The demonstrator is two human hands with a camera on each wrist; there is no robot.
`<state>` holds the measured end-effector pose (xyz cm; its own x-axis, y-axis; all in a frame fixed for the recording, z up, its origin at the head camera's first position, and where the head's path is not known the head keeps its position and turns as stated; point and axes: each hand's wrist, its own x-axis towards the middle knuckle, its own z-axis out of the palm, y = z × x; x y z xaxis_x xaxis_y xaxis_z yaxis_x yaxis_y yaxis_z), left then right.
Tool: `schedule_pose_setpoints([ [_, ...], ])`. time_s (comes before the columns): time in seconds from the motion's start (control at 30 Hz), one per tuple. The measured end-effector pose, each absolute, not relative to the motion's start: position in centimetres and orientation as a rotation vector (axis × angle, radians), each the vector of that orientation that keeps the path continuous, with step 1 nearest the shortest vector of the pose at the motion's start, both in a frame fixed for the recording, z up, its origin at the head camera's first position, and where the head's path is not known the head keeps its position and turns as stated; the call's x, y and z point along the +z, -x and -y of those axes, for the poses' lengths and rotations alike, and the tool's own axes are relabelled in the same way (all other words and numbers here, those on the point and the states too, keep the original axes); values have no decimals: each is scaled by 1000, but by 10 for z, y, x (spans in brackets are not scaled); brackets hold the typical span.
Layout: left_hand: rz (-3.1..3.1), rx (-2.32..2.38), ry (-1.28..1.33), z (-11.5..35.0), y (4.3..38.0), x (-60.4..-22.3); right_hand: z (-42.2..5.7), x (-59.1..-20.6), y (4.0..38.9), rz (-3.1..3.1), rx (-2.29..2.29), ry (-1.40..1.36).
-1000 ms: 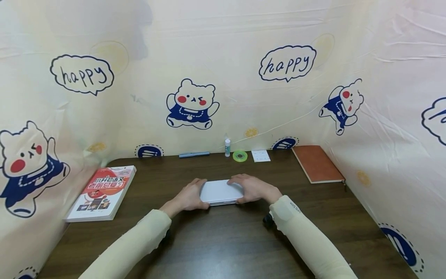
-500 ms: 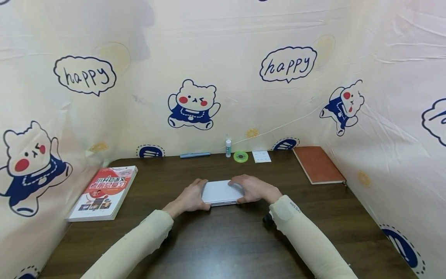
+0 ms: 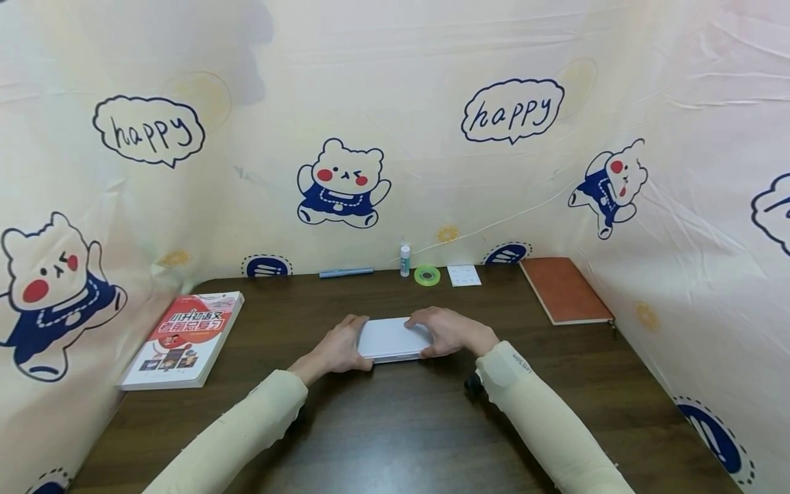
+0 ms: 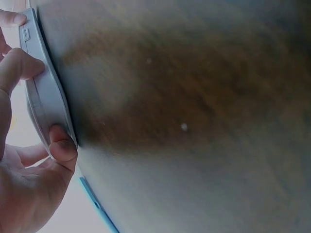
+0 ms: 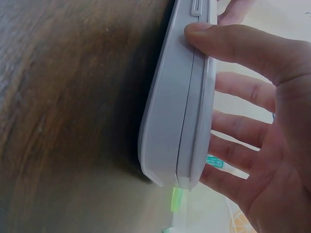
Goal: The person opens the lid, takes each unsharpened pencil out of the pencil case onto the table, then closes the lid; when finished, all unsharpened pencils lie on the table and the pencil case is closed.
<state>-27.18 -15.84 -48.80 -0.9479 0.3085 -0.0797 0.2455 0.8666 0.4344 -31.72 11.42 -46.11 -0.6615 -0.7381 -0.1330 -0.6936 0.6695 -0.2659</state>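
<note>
A flat white plastic case [image 3: 391, 337] with rounded corners lies lid up in the middle of the dark table [image 3: 382, 425]. My left hand [image 3: 337, 348] holds its left end, thumb at the front edge. At the other end, my right hand [image 3: 449, 332] grips the case with its thumb on the front side and fingers over the top. Close up in the right wrist view, the case [image 5: 165, 116] shows a seam along its side and a small latch near the thumb [image 5: 204, 36]. The lid looks closed; the contents are hidden.
Along the back edge lie a blue pen [image 3: 346, 273], an upright glue stick [image 3: 404, 261], a green tape roll [image 3: 427, 276] and a white paper sheet [image 3: 463, 276]. A thick book [image 3: 182, 339] is at left, a brown notebook [image 3: 566, 291] at right. Printed cloth [image 3: 420, 68] hangs behind.
The head view shifts very slightly. Both hands keep their grip on the case, which stays in its place.
</note>
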Motion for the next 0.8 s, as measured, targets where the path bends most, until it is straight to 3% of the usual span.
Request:
schedule_pose_setpoints([
  [0.4, -2885, 663, -465, 161, 273, -485, -119, -457, 324, -2607, -362, 1217],
  [0.8, -2854, 805, -499, 183, 273, -487, -134, -450, 331, -2637, -531, 1072],
])
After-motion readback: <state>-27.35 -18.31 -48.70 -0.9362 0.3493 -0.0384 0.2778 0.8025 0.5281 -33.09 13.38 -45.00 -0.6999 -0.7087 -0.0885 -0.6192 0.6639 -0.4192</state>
